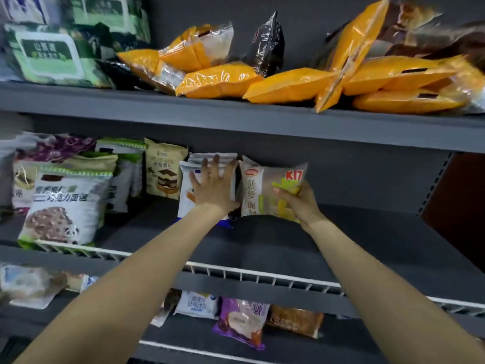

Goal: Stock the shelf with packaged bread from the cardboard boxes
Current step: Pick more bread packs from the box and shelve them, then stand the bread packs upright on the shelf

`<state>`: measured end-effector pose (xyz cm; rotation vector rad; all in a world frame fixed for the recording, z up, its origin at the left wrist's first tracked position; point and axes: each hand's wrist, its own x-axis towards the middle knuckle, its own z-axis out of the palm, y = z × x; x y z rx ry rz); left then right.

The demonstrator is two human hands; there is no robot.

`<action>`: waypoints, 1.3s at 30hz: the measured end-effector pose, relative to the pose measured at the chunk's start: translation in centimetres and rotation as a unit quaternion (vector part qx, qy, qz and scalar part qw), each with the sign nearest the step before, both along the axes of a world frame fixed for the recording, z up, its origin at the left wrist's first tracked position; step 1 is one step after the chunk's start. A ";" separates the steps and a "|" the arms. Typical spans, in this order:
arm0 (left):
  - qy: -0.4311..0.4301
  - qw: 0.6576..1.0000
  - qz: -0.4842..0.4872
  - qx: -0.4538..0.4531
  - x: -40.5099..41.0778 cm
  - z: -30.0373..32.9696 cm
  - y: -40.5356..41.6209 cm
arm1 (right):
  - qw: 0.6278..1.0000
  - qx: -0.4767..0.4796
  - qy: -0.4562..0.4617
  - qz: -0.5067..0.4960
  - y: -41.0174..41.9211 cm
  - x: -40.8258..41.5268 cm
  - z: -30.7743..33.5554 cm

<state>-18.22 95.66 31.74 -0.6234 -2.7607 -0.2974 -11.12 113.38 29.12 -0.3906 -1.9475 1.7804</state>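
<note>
Mid-frame, on the dark grey middle shelf, the left hand presses spread fingers flat against upright white bread packets; the right hand pinches a pineapple bread packet, seemingly resting on that shelf.

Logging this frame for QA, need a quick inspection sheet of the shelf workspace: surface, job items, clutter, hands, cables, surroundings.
Surface: grey middle shelf with white wire front rail.
Job's things: yellow-print bread pack upright; white bread packs beside it.
Clutter: orange packs lie jumbled on the top shelf.
Hands: left hand presses flat on the white packs; right hand grips the yellow-print pack.
Cables: nothing seen.
Surroundings: more packs on the bottom shelf; boxes not in view.
</note>
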 end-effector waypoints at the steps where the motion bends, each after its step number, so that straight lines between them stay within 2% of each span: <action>1: -0.019 1.000 0.005 -0.016 -0.3 -0.3 -0.2 | 1.000 0.002 -0.006 0.014 0.1 -0.5 -0.6; 2: -0.031 0.999 0.004 -0.031 -0.6 -0.6 -0.3 | 1.000 0.015 -0.010 0.015 0.0 -0.9 -1.1; 4: -0.034 0.998 0.003 -0.047 -1.1 -1.2 -0.6 | 0.994 0.094 -0.003 -0.049 -0.2 -1.5 -1.9; 6: -0.025 0.999 0.001 -0.047 -1.3 -1.5 -0.6 | 0.958 0.253 -0.001 -0.138 -0.5 -1.7 -1.6; 8: -0.011 0.999 -0.001 -0.038 -1.4 -1.8 -0.4 | 0.863 0.467 0.000 -0.192 -0.8 -1.5 -0.7; 10: -0.002 1.000 -0.003 -0.030 -1.2 -1.6 -0.4 | 0.774 0.618 -0.043 -0.131 -1.4 -1.3 0.4; 11: -0.001 1.000 -0.006 -0.025 -1.0 -1.5 -0.4 | 0.752 0.650 -0.070 -0.088 -1.6 -1.4 0.7; 12: 0.000 1.000 -0.007 -0.019 -0.7 -1.2 -0.4 | 0.748 0.655 -0.090 -0.062 -1.9 -1.5 0.8; 14: 0.004 1.000 -0.002 -0.001 -0.2 -0.6 -0.8 | 0.764 0.636 -0.094 -0.054 -2.7 -1.5 0.7; 16: 0.002 0.999 0.004 0.038 0.3 0.0 -1.7 | 0.786 0.612 -0.079 -0.046 -3.9 -1.0 1.1; 19: -0.013 0.992 0.009 0.127 1.4 0.3 -4.5 | 0.825 0.562 -0.044 0.019 -6.8 0.0 1.9; 24: -0.003 0.982 0.045 0.185 3.6 0.0 -12.6 | 0.869 0.488 0.026 0.085 -15.4 0.1 2.6; 27: -0.033 0.978 0.070 0.191 4.7 -0.9 -19.9 | 0.860 0.485 0.037 0.154 -23.2 -0.1 2.9; 32: -0.077 0.970 0.167 0.161 7.5 -3.7 -36.2 | 0.842 0.466 0.014 0.271 -38.7 0.2 0.6; 36: -0.121 0.955 0.228 0.147 10.5 -7.6 -50.4 | 0.817 0.448 -0.029 0.361 -52.9 1.6 -3.3; 39: -0.156 0.934 0.289 0.143 12.9 -10.5 -60.2 | 0.785 0.444 -0.072 0.427 -63.6 2.9 -7.0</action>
